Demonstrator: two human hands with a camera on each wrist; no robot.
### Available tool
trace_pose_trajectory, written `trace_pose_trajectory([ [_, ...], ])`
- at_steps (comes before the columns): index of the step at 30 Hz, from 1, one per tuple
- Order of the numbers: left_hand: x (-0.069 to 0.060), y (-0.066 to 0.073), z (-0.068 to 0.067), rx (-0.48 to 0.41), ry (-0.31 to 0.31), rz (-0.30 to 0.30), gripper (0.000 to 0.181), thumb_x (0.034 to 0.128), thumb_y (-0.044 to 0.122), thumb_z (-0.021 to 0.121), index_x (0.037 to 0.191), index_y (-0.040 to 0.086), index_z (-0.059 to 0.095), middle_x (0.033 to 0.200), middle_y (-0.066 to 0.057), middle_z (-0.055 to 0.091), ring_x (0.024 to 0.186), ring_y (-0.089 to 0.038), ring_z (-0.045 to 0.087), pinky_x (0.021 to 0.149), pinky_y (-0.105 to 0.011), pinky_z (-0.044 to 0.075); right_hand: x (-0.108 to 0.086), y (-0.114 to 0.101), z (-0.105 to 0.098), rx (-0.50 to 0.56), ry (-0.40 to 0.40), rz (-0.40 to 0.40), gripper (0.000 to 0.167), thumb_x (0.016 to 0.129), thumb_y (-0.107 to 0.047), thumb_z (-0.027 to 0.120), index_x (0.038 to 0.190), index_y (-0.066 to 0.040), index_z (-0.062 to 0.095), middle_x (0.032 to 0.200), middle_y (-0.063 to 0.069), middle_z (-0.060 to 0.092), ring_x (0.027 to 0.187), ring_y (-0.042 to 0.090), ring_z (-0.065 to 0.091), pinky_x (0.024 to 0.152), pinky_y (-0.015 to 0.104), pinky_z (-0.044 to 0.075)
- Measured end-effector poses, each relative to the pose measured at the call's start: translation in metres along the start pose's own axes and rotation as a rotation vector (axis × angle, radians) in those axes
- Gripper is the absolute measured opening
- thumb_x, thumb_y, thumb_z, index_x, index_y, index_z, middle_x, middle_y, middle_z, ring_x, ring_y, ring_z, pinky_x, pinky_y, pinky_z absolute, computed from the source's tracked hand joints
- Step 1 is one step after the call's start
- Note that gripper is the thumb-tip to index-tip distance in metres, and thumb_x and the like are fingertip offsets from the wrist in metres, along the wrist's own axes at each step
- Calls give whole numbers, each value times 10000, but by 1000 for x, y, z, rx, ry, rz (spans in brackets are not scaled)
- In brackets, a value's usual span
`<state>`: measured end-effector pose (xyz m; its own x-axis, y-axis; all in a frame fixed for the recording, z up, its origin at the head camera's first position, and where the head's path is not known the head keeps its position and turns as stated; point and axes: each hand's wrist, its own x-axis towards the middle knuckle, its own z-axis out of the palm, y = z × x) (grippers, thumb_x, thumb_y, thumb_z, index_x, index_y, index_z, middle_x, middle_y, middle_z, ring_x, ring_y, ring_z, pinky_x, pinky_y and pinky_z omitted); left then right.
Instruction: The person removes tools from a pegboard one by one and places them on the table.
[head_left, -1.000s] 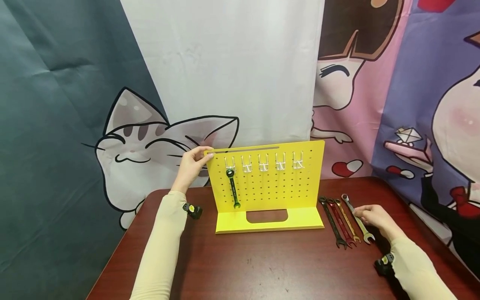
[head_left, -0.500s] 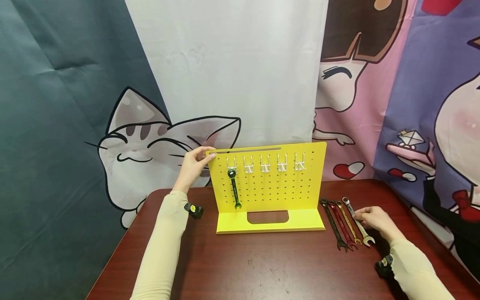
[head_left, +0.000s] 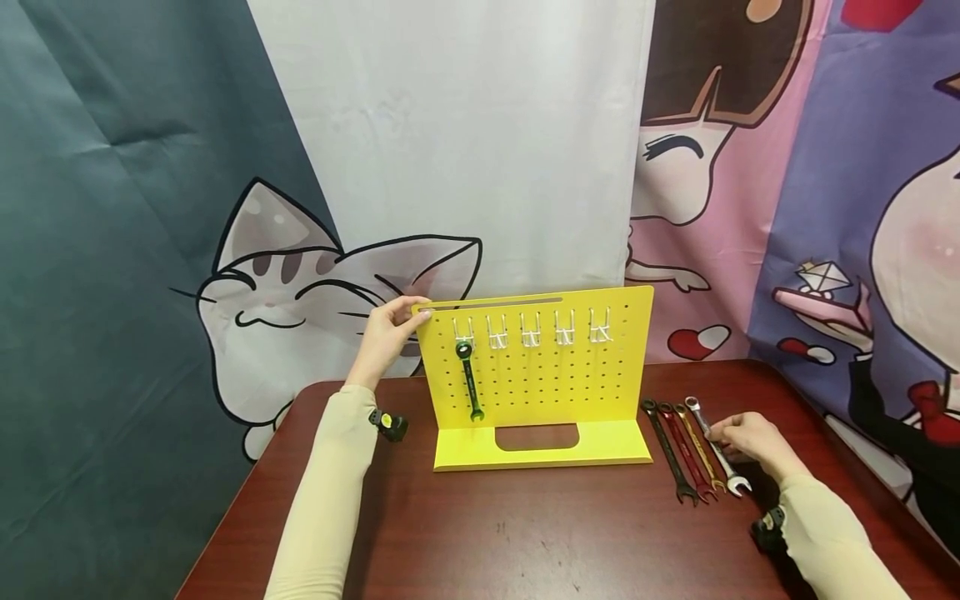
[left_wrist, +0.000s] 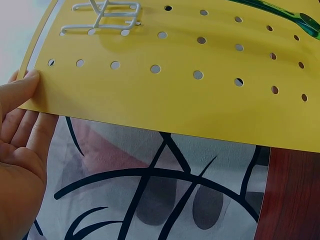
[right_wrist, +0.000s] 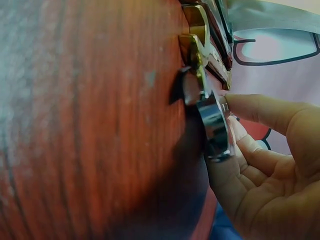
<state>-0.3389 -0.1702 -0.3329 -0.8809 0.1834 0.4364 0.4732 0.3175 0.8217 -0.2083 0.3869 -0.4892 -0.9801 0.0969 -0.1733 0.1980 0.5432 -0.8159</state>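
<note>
My left hand (head_left: 386,333) grips the upper left corner of a yellow pegboard stand (head_left: 555,375), thumb in front and fingers behind, as the left wrist view confirms. On the leftmost of several white wire hooks (head_left: 531,332) hangs a green wrench (head_left: 470,382). At the right of the table, my right hand (head_left: 753,442) pinches a silver wrench (head_left: 727,467) around the middle of its shaft. Just left of it lie a gold wrench (head_left: 701,448), a red wrench (head_left: 687,454) and a black wrench (head_left: 669,450), side by side. In the right wrist view the silver wrench's open end (right_wrist: 216,131) shows beside my fingers.
A dark red-brown table (head_left: 525,533) carries everything. Behind it hangs a cloth backdrop (head_left: 480,142) with cartoon figures, close to the table's far edge. The stand's yellow base (head_left: 465,450) has a cut-out in its middle.
The scene shifts slightly in the head view. Both hands keep their holds, and I see no clear movement of the wrenches or the stand.
</note>
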Motion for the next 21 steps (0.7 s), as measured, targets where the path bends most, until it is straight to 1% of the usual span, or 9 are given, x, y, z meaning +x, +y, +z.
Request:
trace_pose_trajectory([
  [5, 0, -1, 0, -1, 3, 11, 269, 941, 262, 745, 1163, 112, 730, 925, -129, 710, 769, -241, 608, 739, -252, 509, 0, 1, -1, 0, -5, -5, 252, 911, -68, 613, 1004, 153, 692, 940, 139, 700, 763, 184, 613, 657, 330, 585],
  [9, 1, -1, 0, 2, 1, 11, 277, 943, 265, 743, 1171, 108, 726, 932, -131, 709, 778, -260, 609, 744, -250, 509, 1, 2, 0, -5, 3, 10, 249, 913, -75, 622, 1005, 145, 695, 942, 134, 699, 767, 191, 610, 658, 331, 585],
  [18, 1, 0, 1, -4, 5, 9, 266, 944, 251, 742, 1167, 107, 726, 946, -113, 718, 787, -197, 638, 754, -247, 517, 1, 2, 0, -18, 16, 6, 259, 914, -89, 623, 1009, 139, 700, 947, 155, 710, 764, 185, 622, 665, 341, 590],
  [21, 0, -1, 1, -11, 7, 8, 266, 944, 239, 742, 1168, 97, 724, 966, -103, 728, 804, -178, 659, 779, -276, 536, 1, 3, 1, -22, 17, 5, 265, 912, -98, 626, 1011, 135, 703, 951, 154, 709, 767, 183, 622, 668, 341, 590],
])
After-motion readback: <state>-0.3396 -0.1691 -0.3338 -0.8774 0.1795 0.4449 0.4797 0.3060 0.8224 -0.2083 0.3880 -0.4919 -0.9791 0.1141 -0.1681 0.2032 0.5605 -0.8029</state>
